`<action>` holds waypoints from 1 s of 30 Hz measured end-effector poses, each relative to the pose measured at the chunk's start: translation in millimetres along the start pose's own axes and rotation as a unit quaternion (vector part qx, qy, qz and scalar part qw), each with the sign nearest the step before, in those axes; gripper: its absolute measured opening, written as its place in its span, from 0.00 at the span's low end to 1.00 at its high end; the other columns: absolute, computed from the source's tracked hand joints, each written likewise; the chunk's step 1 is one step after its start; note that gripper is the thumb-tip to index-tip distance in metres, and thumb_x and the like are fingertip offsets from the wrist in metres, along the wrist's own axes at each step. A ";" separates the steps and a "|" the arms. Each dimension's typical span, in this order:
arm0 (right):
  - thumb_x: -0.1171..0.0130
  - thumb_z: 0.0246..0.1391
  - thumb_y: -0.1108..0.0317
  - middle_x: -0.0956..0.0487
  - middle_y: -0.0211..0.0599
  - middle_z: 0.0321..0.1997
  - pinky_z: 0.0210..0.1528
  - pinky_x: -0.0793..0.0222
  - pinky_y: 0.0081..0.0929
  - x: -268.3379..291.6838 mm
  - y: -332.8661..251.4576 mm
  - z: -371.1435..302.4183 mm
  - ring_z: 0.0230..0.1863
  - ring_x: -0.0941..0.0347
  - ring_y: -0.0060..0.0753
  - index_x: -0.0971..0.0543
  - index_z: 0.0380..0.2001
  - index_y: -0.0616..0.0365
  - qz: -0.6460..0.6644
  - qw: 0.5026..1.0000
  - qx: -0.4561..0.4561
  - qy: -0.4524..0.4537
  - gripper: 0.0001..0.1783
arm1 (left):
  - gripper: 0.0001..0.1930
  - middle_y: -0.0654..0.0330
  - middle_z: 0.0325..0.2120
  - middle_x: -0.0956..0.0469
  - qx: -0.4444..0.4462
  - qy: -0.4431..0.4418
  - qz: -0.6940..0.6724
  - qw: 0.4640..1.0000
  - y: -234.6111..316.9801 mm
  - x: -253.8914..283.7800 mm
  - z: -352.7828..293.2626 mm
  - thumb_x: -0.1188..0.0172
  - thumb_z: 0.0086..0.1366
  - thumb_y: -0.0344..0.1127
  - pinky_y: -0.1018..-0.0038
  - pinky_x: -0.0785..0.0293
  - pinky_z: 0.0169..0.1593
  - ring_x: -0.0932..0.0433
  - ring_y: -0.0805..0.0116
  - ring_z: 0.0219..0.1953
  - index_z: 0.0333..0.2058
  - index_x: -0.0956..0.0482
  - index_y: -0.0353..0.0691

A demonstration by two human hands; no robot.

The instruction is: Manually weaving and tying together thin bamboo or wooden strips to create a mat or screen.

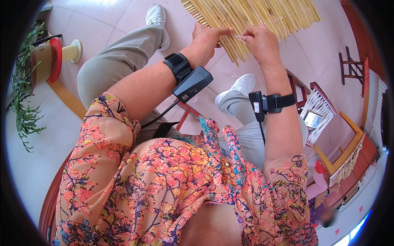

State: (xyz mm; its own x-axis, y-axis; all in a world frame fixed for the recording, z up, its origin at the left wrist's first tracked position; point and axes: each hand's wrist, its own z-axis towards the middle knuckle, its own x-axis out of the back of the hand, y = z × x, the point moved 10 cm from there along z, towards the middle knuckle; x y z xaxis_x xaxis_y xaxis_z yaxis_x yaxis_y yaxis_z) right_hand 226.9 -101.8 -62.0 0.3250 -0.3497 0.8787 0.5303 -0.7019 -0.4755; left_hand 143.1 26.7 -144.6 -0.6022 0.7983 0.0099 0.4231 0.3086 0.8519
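A mat of yellow reed stalks [254, 16], tied in rows with thin pale string, spreads out ahead of me at the top of the view. At its near edge my left hand [206, 37] is closed, the thumb lying over the stalks and the other fingers mostly hidden beneath. Close by, to the right, my right hand [262, 44] pinches a thin white string [238, 36] between thumb and fingertips. The string runs toward my left thumb. Loose stalk ends jut toward me below both hands.
A woven-seat stool [318, 112] with a phone-like device [313, 120] stands at right, near a wooden chair frame [349, 143]. Farther right is a small dark stool [353, 69]. A potted plant [26, 82] is at left. Another person [322, 205] appears lower right.
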 end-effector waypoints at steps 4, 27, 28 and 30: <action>0.38 0.43 0.63 0.25 0.39 0.28 0.33 0.32 0.37 2.3 0.4 -0.8 0.33 0.27 0.42 0.20 0.24 0.49 -0.011 1.000 0.007 0.009 0.05 | 0.20 0.51 0.29 0.22 -0.010 -0.010 -0.014 1.000 3.0 -2.4 -3.2 0.31 0.45 0.30 0.73 0.24 0.26 0.20 0.62 0.26 0.34 0.30 0.31; 0.48 0.57 0.68 0.27 0.33 0.24 0.20 0.38 0.19 92.6 17.1 -5.2 0.18 0.37 0.20 0.28 0.32 0.60 0.583 0.775 -0.042 0.241 0.07 | 0.24 0.50 0.34 0.24 -0.015 -0.035 -0.047 0.998 -12.0 -4.5 10.6 0.31 0.46 0.29 0.71 0.23 0.29 0.20 0.60 0.30 0.39 0.36 0.34; 0.48 0.57 0.68 0.28 0.33 0.23 0.19 0.40 0.18 100.3 17.8 -8.3 0.18 0.39 0.19 0.29 0.32 0.60 0.605 0.755 -0.043 0.250 0.06 | 0.24 0.50 0.34 0.24 -0.015 -0.035 -0.047 0.998 -11.9 -4.2 10.4 0.31 0.46 0.29 0.71 0.23 0.29 0.20 0.60 0.30 0.39 0.36 0.34; 0.48 0.57 0.68 0.29 0.33 0.23 0.16 0.45 0.16 108.0 18.0 -14.1 0.17 0.42 0.17 0.29 0.32 0.61 0.635 0.723 -0.038 0.270 0.07 | 0.25 0.50 0.34 0.24 -0.016 -0.041 -0.054 0.998 -10.5 -5.0 9.2 0.31 0.45 0.28 0.71 0.23 0.29 0.20 0.60 0.30 0.39 0.36 0.34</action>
State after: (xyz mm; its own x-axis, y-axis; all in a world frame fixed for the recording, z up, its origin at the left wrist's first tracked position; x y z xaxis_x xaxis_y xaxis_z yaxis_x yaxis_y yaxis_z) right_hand 260.6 -160.9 24.8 0.1477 -0.9187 -0.3662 0.0221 0.3733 -0.9275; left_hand 147.9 24.2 -158.3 -0.5854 0.8013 -0.1234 0.3365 0.3786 0.8622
